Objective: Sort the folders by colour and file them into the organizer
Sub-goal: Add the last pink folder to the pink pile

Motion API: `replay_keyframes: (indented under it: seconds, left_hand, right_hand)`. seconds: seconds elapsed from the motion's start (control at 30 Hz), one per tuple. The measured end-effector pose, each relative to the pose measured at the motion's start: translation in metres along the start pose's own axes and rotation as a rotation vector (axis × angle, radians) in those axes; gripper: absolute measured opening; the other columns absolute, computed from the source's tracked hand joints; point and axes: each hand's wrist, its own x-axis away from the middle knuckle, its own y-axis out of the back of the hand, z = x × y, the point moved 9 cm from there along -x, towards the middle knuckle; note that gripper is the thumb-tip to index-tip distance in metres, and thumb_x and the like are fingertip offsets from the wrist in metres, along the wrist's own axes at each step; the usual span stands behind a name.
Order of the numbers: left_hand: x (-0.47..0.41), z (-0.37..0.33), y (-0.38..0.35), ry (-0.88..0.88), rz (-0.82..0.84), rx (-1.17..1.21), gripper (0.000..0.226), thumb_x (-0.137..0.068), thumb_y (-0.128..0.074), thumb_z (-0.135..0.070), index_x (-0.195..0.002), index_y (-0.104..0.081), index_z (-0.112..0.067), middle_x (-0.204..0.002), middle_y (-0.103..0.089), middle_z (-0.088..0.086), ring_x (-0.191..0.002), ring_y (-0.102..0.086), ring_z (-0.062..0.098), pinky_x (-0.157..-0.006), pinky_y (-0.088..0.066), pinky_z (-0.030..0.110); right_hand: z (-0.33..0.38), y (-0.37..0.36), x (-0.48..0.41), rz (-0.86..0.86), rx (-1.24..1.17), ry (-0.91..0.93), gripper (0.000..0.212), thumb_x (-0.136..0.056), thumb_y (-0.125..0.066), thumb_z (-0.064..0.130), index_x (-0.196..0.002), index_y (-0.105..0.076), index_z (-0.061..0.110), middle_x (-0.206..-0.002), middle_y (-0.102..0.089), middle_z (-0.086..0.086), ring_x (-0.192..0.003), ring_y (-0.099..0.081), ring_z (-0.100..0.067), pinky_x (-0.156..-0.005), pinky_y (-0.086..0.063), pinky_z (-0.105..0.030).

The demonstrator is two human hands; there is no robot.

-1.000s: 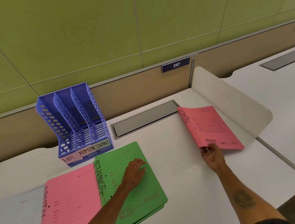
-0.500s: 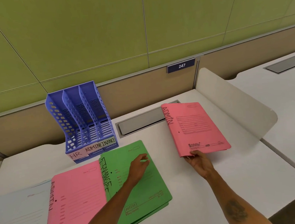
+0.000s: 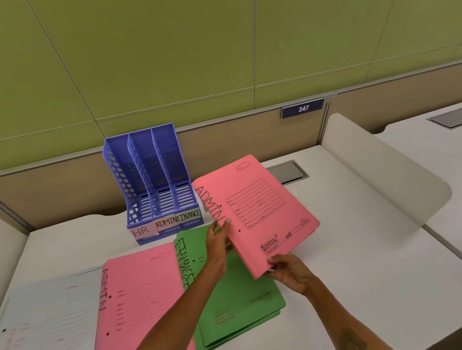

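A pink folder marked ADMIN (image 3: 258,214) is held tilted above the desk. My right hand (image 3: 290,272) grips its near corner and my left hand (image 3: 218,242) holds its spine edge. Under it lies a stack of green FINANCE folders (image 3: 234,304). Left of that lies another pink ADMIN folder (image 3: 140,306), then a pale blue folder (image 3: 42,319). The blue three-slot organizer (image 3: 153,186), labelled HR, ADMIN and FINANCE, stands empty at the back.
A white desk (image 3: 369,260) carries everything. A curved white divider panel (image 3: 384,173) rises on the right, with a neighbouring desk beyond it. A grey cable hatch (image 3: 290,171) sits behind the held folder. A brown partition and green wall close the back.
My right hand has carried the pink folder left from the desk's right side to above the green stack. My left hand has left the green folders and taken the pink folder's spine.
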Motion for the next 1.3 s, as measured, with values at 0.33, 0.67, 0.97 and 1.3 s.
replay_keyframes:
  seconds: [0.33,0.67,0.97,1.3]
  left_hand:
    - [0.013,-0.02,0.075,-0.061,-0.233,0.063,0.051,-0.083,-0.072,-0.01,-0.131,-0.054,-0.014,-0.118,-0.068,0.01,-0.094,-0.067,0.025,-0.084,-0.057,0.04]
    - [0.033,-0.043,0.153,-0.105,-0.126,0.109,0.038,-0.085,-0.065,-0.008,-0.12,-0.057,-0.02,-0.106,-0.074,0.007,-0.089,-0.072,0.028,-0.071,-0.06,0.039]
    - [0.047,-0.042,0.21,-0.082,-0.042,0.016,0.035,-0.088,-0.06,-0.007,-0.122,-0.056,-0.014,-0.105,-0.074,0.012,-0.089,-0.073,0.029,-0.07,-0.06,0.039]
    - [0.065,-0.042,0.27,-0.118,-0.122,0.055,0.047,-0.094,-0.059,-0.015,-0.131,-0.032,-0.023,-0.114,-0.064,0.008,-0.091,-0.071,0.026,-0.064,-0.06,0.034]
  right_hand:
    - [-0.048,-0.035,-0.002,-0.017,0.073,-0.089,0.036,-0.085,-0.059,-0.01,-0.116,-0.052,0.008,-0.114,-0.064,-0.022,-0.116,-0.056,-0.042,-0.106,-0.032,-0.071]
    - [-0.011,-0.027,-0.008,-0.242,0.216,0.064,0.04,-0.093,-0.052,0.034,-0.125,-0.055,0.011,-0.11,-0.062,-0.019,-0.093,-0.057,-0.035,-0.077,-0.047,-0.042]
    - [-0.029,-0.113,-0.04,-0.129,0.771,0.078,0.037,-0.102,-0.045,0.035,-0.133,-0.055,0.018,-0.127,-0.064,-0.01,-0.116,-0.061,-0.034,-0.098,-0.048,-0.05]
    - [-0.087,-0.161,-0.04,-0.234,0.855,0.252,0.038,-0.1,-0.049,0.015,-0.137,-0.053,0.015,-0.124,-0.065,-0.006,-0.109,-0.064,-0.026,-0.098,-0.051,-0.047]
